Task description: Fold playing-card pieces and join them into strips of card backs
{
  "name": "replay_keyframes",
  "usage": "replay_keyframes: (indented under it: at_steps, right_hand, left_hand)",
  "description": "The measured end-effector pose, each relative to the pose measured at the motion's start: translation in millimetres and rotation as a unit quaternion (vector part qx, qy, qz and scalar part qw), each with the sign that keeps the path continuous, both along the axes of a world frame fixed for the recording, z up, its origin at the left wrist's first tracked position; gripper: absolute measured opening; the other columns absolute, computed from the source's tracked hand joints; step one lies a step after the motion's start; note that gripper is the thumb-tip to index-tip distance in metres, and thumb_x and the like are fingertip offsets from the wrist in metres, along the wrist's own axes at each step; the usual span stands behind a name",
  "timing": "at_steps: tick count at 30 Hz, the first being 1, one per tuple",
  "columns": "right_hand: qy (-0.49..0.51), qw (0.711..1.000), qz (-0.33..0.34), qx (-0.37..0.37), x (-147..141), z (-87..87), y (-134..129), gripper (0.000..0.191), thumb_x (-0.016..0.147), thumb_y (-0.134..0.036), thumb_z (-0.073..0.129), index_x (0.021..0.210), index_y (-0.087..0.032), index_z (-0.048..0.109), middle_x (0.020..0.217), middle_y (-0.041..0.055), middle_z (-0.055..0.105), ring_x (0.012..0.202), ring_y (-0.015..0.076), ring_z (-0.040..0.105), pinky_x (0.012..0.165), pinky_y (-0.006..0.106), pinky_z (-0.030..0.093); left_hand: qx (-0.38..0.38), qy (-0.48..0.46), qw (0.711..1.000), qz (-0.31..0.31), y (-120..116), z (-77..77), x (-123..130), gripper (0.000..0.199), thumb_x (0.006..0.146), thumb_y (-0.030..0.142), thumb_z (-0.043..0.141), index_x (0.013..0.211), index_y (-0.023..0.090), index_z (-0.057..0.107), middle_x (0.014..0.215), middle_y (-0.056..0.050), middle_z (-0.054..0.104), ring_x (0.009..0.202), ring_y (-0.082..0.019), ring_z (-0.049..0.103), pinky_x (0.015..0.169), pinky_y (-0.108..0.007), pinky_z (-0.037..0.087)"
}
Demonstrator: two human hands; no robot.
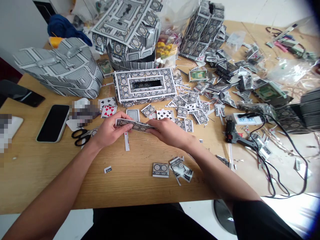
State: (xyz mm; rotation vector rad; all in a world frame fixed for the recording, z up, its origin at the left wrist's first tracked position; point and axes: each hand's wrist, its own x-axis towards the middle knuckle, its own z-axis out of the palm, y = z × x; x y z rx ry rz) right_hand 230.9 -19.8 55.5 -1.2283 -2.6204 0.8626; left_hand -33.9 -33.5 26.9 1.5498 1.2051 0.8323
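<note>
My left hand and my right hand both grip the ends of a bowed stack of playing cards, blue-patterned backs facing up. Just beyond them lie face-up cards, among them a spade card and a heart card. A narrow cut strip of card lies beneath my left hand. Black-handled scissors rest left of that hand. Cut card pieces lie nearer me, below my right hand.
A card-covered box with a rectangular slot stands on the wooden table, among larger card-covered constructions behind it. A black phone lies at left. At right are a hot glue gun, black cables, plastic bags and scattered card pieces.
</note>
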Motion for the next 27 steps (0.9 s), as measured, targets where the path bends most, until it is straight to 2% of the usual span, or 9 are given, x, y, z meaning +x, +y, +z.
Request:
replay_keyframes:
  at_steps: [6, 13, 18, 23, 27]
  right_hand:
    - [0.015, 1.0, 0.011, -0.013, 0.9, 0.8, 0.3, 0.016, 0.107, -0.03, 0.056, 0.101, -0.02, 0.067, 0.079, 0.0033, 0.065, 0.072, 0.0171, 0.054, 0.07, 0.031, 0.033]
    - [0.011, 1.0, 0.006, -0.021, -1.4, 2.5, -1.5, 0.015, 0.107, -0.027, 0.055, 0.098, -0.02, 0.065, 0.076, 0.0028, 0.061, 0.07, 0.0168, 0.052, 0.068, 0.032, 0.032]
    - [0.0, 1.0, -0.002, -0.02, -2.5, 3.0, -2.7, 0.017, 0.107, -0.028, 0.055, 0.098, -0.019, 0.065, 0.075, 0.0032, 0.06, 0.07, 0.0173, 0.052, 0.067, 0.032, 0.031]
    - [-0.005, 0.999, -0.012, -0.035, -4.8, 3.5, -4.5, 0.017, 0.108, -0.029, 0.056, 0.101, -0.019, 0.067, 0.077, 0.0041, 0.064, 0.073, 0.0179, 0.057, 0.068, 0.032, 0.034]
    - [0.015, 0.999, -0.031, -0.023, -3.5, 1.5, -3.0, 0.019, 0.107, -0.03, 0.058, 0.108, -0.018, 0.072, 0.082, 0.0067, 0.071, 0.075, 0.0193, 0.062, 0.07, 0.032, 0.037]
  left_hand:
    - [0.001, 0.031, 0.999, -0.008, 1.5, -1.4, -1.3, 0.035, 0.092, 0.055, 0.075, 0.095, 0.02, 0.072, 0.082, -0.004, 0.079, 0.076, -0.021, 0.077, 0.072, -0.03, 0.062]
    - [-0.007, 0.025, 0.999, -0.018, 0.4, 1.2, 1.2, 0.031, 0.092, 0.051, 0.074, 0.094, 0.021, 0.07, 0.079, -0.002, 0.079, 0.071, -0.021, 0.076, 0.069, -0.03, 0.062]
    - [0.001, 0.042, 0.999, -0.026, 0.1, -2.4, 0.6, 0.032, 0.095, 0.053, 0.072, 0.094, 0.021, 0.069, 0.078, -0.002, 0.078, 0.072, -0.021, 0.076, 0.068, -0.029, 0.061]
    - [-0.014, 0.001, 1.0, -0.02, -3.0, -6.9, 4.8, 0.036, 0.096, 0.056, 0.071, 0.101, 0.021, 0.062, 0.082, -0.002, 0.076, 0.071, -0.02, 0.076, 0.066, -0.029, 0.062]
    - [0.015, 0.0, 1.0, -0.01, -3.5, -8.8, 4.3, 0.029, 0.098, 0.048, 0.071, 0.106, 0.021, 0.065, 0.09, -0.002, 0.077, 0.073, -0.019, 0.077, 0.066, -0.029, 0.062]
